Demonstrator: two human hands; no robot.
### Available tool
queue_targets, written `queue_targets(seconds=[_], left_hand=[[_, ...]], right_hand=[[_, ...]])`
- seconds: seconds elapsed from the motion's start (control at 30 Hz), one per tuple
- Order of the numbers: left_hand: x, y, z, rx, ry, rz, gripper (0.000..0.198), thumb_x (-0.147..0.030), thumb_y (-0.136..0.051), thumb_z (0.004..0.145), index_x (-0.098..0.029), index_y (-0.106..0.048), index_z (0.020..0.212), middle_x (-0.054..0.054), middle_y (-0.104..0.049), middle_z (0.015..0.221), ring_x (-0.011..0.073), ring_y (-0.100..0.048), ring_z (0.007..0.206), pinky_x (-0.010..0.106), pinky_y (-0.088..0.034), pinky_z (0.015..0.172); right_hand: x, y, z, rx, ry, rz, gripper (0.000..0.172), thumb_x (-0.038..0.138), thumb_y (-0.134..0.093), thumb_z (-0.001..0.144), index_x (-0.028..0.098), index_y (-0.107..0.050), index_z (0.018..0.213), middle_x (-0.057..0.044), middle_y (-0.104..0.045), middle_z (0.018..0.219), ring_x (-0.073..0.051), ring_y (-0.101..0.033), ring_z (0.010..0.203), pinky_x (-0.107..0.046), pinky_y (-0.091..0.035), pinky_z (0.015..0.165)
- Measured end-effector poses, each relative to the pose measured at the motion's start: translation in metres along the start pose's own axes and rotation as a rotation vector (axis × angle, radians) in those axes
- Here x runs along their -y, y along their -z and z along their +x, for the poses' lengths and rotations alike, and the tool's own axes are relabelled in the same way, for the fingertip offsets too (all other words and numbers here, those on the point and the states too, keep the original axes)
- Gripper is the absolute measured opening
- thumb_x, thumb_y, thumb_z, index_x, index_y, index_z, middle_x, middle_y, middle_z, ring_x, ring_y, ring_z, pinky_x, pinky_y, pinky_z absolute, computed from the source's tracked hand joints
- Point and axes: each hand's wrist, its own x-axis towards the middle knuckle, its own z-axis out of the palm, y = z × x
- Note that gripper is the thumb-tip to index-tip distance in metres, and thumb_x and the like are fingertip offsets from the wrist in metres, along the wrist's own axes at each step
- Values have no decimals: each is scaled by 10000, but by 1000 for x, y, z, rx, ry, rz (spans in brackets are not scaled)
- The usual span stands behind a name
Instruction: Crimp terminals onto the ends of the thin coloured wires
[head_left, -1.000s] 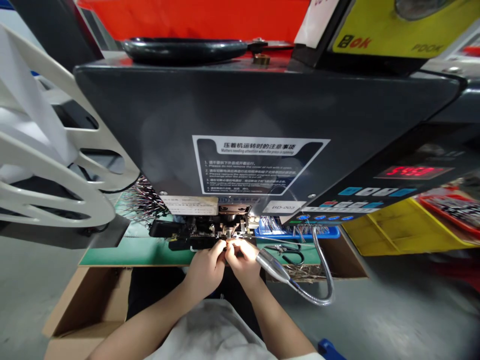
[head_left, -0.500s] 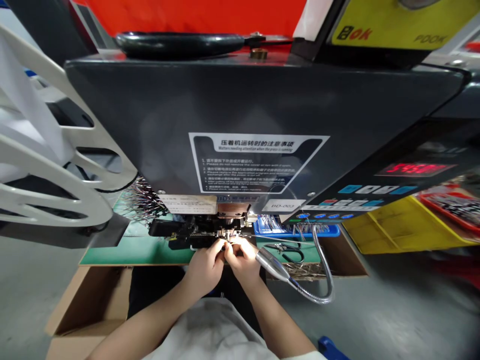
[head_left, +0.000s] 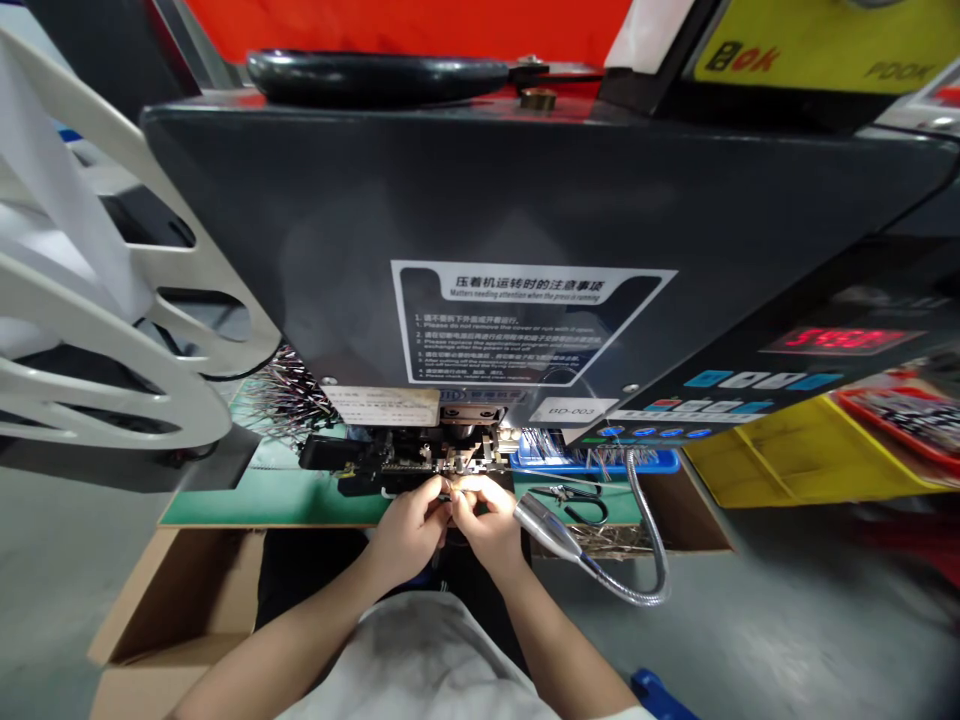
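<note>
My left hand (head_left: 412, 527) and my right hand (head_left: 486, 520) meet at the front of the dark press machine (head_left: 360, 200), just below its crimping head (head_left: 466, 440). Thumb and fingers of both hands are pinched together, and the tips nearly touch. What they pinch is too small to make out. To the left of the head sits a black feed mechanism (head_left: 330, 455). The metal tip of a gooseneck lamp (head_left: 547, 528) is close beside my right hand.
A bundle of wires (head_left: 289, 395) lies on the green table (head_left: 262, 508) at left. Right of the hands are black-handled scissors (head_left: 585, 508) and a blue tray (head_left: 652, 461) of wires. Cardboard boxes (head_left: 176, 590) stand below; a yellow bin (head_left: 787, 455) is farther right.
The camera view has shifted slightly, moving the machine a little rightward in the picture. Both hands stay pinched together, with their fingertips a touch lower from the crimping head.
</note>
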Motion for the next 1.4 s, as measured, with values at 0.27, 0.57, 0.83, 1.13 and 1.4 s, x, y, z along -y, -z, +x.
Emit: queue_targets(seconds=[0.27,0.57,0.83,1.13,1.4], left_hand=[[2,-4,-3,-49,-21,65,194,-134,-434,927,-215,-595,1000,24,-723,868,185,-696,780,240,-461,652],[7,-8,-2,-61,-38,158,222,-107,-444,906,-214,-600,1023,41,-736,875,216,-712,809,260,-476,675],[7,-7,-4,-68,-47,199,205,-115,-453,902,-207,-591,1023,49,-735,871,224,-713,800,262,-469,659],[7,-6,-1,-68,-34,203,256,-111,-450,910,-209,-600,1092,54,-747,918,224,-721,838,266,-485,691],[8,-7,-2,-63,-44,197,200,-119,-441,916,-219,-590,1003,40,-741,884,219,-720,816,257,-466,659]], right_hand=[[-2,-8,-3,-80,-20,3,70,193,-604,847,183,-672,834,29,-532,588,-129,-497,507,-271,-493,542],[-4,-8,-3,-75,-20,7,101,183,-591,848,184,-687,819,23,-555,590,-126,-504,490,-258,-487,505],[-6,-6,-4,-47,-22,-8,108,193,-624,844,180,-715,903,34,-515,567,-128,-476,490,-270,-490,534],[-9,-9,-5,-45,-46,11,100,213,-616,866,179,-693,920,51,-467,554,-114,-426,472,-251,-423,484],[-1,-7,-3,-60,-67,35,62,227,-634,849,174,-661,868,69,-432,522,-111,-422,452,-250,-431,486]])
